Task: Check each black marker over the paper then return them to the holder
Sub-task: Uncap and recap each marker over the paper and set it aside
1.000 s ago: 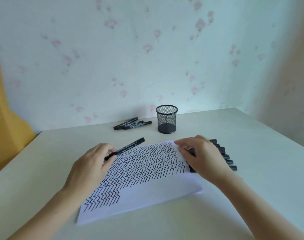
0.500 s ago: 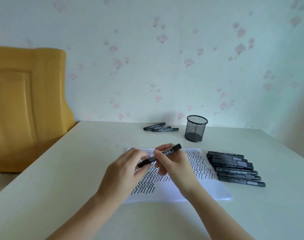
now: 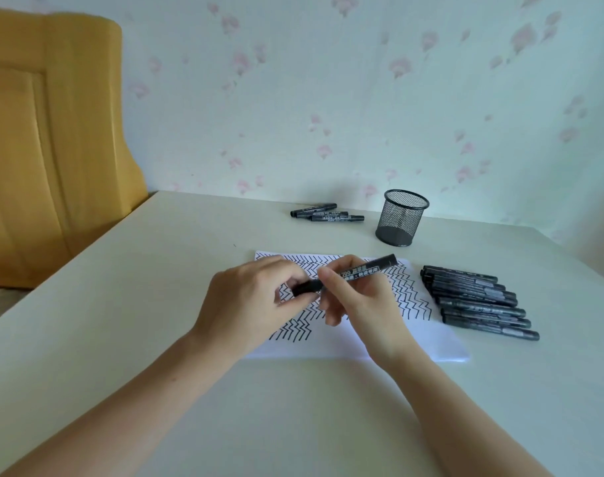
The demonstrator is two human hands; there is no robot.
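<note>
Both hands hold one black marker over the white paper, which is covered in black zigzag lines. My left hand pinches the marker's cap end. My right hand grips its barrel, whose far end sticks up to the right. The black mesh holder stands behind the paper, and no marker shows above its rim. A row of several black markers lies to the right of the paper. Three more black markers lie to the left of the holder.
The pale table runs to a floral-papered wall at the back. A yellow chair back stands beyond the table's left edge. The table's right edge lies close behind the marker row.
My right hand left the marker row and joined my left hand on the marker over the paper. The camera view swung left, bringing the yellow chair in.
</note>
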